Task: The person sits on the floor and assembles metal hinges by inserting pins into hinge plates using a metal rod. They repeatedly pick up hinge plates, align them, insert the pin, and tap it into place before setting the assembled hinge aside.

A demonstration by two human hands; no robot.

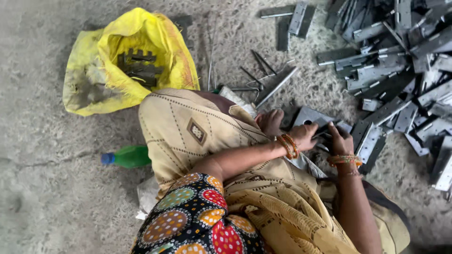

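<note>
Both hands met over one grey metal hinge plate (310, 116) on the floor by the knee: left hand (303, 136) pinned it flat, right hand (340, 140) gripped its near edge. Loose hinge pieces (400, 84) lay heaped within reach toward the floor's right edge, the yellow sack (99, 75) toward its far left.

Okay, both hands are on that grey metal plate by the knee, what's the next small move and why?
Probably steady the metal plate with the left hand while the right hand seats the dark piece at its edge; both hands already meet there, and the pile of hinge leaves lies just beyond.
</note>
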